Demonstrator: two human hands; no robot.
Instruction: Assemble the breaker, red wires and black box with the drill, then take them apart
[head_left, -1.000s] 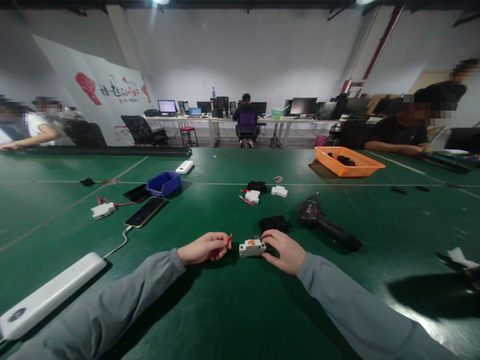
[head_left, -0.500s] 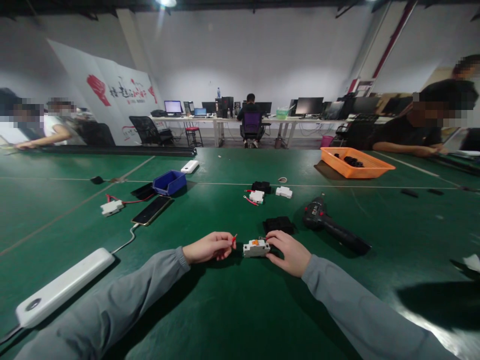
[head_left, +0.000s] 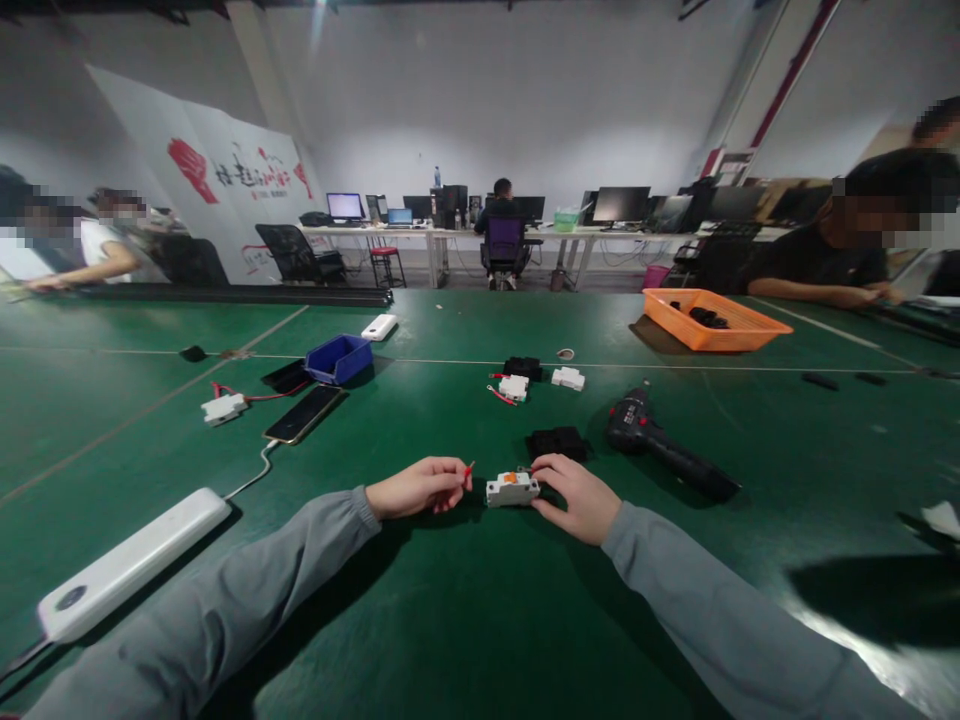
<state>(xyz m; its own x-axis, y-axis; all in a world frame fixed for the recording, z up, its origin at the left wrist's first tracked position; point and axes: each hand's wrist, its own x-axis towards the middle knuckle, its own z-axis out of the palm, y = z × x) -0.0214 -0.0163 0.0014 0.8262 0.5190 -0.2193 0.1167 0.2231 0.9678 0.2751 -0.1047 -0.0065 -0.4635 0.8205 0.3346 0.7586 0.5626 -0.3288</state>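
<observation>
A white circuit breaker [head_left: 513,490] with an orange switch lies on the green table [head_left: 450,620]. My right hand [head_left: 577,497] grips its right end between thumb and fingers. Just left of the breaker, my left hand [head_left: 424,487] pinches a short red wire [head_left: 469,470] whose tip points up; most of it is hidden in the fingers. Wire and breaker are apart. Behind the right hand is a black block-shaped part [head_left: 556,443]. Farther back sit another white breaker with red wires [head_left: 514,388], a plain white one [head_left: 568,379] and a second black part [head_left: 523,367].
A black cordless screwdriver [head_left: 667,445] lies to the right. An orange basket [head_left: 712,335] with black parts stands behind it. On the left are a blue bin [head_left: 339,360], a phone [head_left: 306,414], a white power bank [head_left: 135,565] and a wired breaker [head_left: 224,408]. Co-workers sit at both sides.
The whole view has shifted slightly as the head moved. Both hands keep their grips, and the red wire and breaker stay in nearly the same place.
</observation>
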